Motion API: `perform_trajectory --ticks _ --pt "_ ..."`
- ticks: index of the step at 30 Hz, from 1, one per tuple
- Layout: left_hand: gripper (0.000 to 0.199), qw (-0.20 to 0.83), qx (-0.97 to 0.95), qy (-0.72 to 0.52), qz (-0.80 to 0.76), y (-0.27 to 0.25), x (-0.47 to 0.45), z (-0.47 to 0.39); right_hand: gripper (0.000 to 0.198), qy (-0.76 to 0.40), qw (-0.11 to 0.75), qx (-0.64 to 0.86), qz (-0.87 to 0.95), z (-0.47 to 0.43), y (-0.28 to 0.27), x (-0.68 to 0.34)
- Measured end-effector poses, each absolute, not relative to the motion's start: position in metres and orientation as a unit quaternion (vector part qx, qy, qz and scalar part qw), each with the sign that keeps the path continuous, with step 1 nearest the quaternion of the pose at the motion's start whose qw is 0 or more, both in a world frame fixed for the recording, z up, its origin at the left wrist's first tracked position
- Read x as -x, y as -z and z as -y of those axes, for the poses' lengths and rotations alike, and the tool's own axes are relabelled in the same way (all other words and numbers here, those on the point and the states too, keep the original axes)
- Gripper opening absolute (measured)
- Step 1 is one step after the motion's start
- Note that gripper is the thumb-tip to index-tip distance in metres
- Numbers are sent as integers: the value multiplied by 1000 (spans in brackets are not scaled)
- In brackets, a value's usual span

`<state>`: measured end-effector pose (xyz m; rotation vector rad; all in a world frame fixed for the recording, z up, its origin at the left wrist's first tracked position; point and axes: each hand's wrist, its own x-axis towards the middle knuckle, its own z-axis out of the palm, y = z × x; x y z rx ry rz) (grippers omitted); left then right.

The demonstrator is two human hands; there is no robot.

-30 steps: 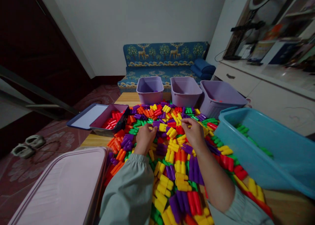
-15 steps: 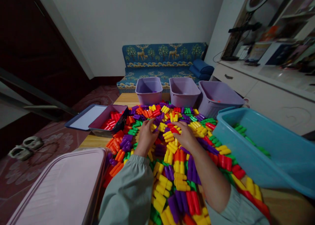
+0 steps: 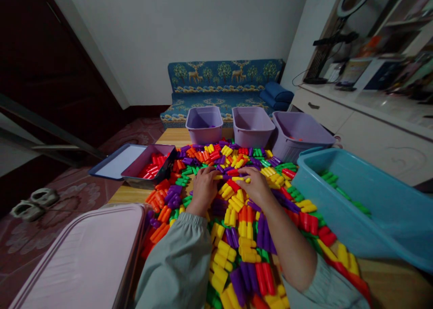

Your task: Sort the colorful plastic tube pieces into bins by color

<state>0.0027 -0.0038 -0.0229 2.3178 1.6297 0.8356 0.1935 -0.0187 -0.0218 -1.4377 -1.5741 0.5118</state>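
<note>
Over the middle of a spread of coloured plastic building blocks, my left hand is closed with its fingertips on a yellow block. Facing it, my right hand pinches another yellow block. The two yellow pieces are seen edge-on and nearly in line; whether they touch I cannot tell. A red block and yellow blocks lie just below the fingers. Purple blocks show beside my left wrist.
Purple bins line the far table edge, a third bin beside them. A blue tub holding green blocks stands right. At left are a tin of red blocks, its lid and a pink lidded box.
Both hands have turned their fingers inward, and the yellow blocks they hold now lie edge-on between them. My left hand has dropped slightly. Loose yellow and red blocks beneath have shifted.
</note>
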Motion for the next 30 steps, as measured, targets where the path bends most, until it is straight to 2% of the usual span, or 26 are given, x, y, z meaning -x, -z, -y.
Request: perform_trajectory --ticks 3,5,7,9,11,14,17,19,23,30 --pt "17 75 -747 -333 -570 23 -1 0 15 -201 463 595 625 19 20 -194" --pt "14 72 -721 -375 -578 21 -1 -2 11 -180 478 591 624 19 17 -193" --pt "17 117 -695 -414 -576 17 -2 -3 9 -167 497 575 628 21 13 -192" --pt "23 205 -665 -433 -573 12 -4 -2 8 -183 517 560 621 23 7 -189" --pt "29 309 -641 -437 -551 7 -7 1 11 -238 542 548 592 27 0 -185" --pt "36 448 -626 -433 -469 -2 -10 7 26 -381 563 515 522 31 -8 -181" --pt "38 521 -614 -421 -416 -8 -12 13 45 -501 536 472 489 35 -12 -180" --pt "38 541 -614 -410 -403 -10 -12 15 47 -536 515 456 489 36 -13 -180" --pt "41 571 -609 -387 -392 -8 -13 15 39 -561 499 458 477 37 -11 -180" --pt "46 580 -577 -410 -402 -1 -15 10 42 -536 552 479 423 33 -6 -177"
